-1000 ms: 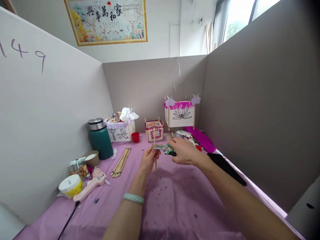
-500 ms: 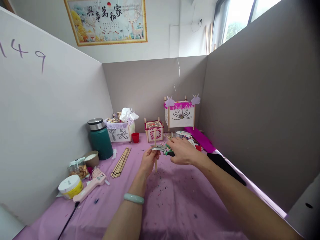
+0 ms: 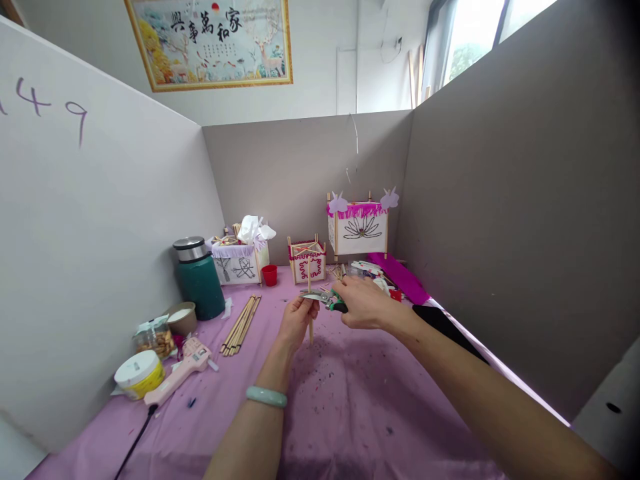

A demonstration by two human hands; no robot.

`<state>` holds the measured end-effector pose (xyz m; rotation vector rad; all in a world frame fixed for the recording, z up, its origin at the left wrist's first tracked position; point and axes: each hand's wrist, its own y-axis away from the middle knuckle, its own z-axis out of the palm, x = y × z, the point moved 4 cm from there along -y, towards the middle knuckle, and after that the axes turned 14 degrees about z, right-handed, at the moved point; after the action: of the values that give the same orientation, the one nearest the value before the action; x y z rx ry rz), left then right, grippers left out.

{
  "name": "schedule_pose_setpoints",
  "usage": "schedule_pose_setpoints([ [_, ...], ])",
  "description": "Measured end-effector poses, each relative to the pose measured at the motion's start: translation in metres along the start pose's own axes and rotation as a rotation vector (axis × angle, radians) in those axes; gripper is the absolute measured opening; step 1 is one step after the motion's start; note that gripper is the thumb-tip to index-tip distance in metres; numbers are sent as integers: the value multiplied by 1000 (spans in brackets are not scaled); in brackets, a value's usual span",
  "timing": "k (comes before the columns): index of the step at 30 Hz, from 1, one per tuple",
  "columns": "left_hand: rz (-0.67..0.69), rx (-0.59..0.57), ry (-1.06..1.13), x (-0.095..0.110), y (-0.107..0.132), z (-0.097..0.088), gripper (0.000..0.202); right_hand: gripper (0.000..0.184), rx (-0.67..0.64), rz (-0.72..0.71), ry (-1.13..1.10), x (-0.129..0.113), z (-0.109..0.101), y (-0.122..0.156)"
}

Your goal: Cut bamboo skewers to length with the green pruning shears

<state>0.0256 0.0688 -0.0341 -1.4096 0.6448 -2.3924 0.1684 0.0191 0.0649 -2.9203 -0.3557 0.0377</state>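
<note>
My left hand (image 3: 299,321) pinches a thin wooden stick (image 3: 311,331), which stands nearly upright over the table. A green-handled pair of pruning shears (image 3: 327,299) is gripped in my right hand (image 3: 364,302). The shears' metal blades lie across the stick just above my left fingertips; whether they cut into it I cannot tell. Behind the stick's top end stands a small square lantern (image 3: 309,261) with dark red trim. To the left of my left hand lies a bundle of several wooden sticks (image 3: 241,325).
On the left stand a green bottle (image 3: 200,283), a jar of snacks (image 3: 155,338), a yellow-and-white tub (image 3: 139,375) and a pink glue gun (image 3: 181,372). A red cup (image 3: 269,275) and a white tissue box (image 3: 240,265) are farther back. A larger lantern (image 3: 361,230) hangs near the rear panel.
The whole view has shifted very slightly to the left. My hands, the stick and the shears keep almost the same position relative to one another.
</note>
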Motion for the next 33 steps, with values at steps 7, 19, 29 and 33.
schedule_pose_setpoints([
  [7, 25, -30, -52, 5, -1, 2, 32, 31, 18, 8, -43, 2, 3, 3],
  [19, 228, 34, -804, 17, -9, -31, 20, 8, -265, 226, -809, -13, 100, -20],
  [29, 74, -158, -1691, 22, -4, -15, 27, 8, -430, 286, -1078, -8, 102, -22],
  [33, 68, -166, -1728, 24, -5, -17, 29, 7, -414, 253, -1089, -8, 103, -21],
])
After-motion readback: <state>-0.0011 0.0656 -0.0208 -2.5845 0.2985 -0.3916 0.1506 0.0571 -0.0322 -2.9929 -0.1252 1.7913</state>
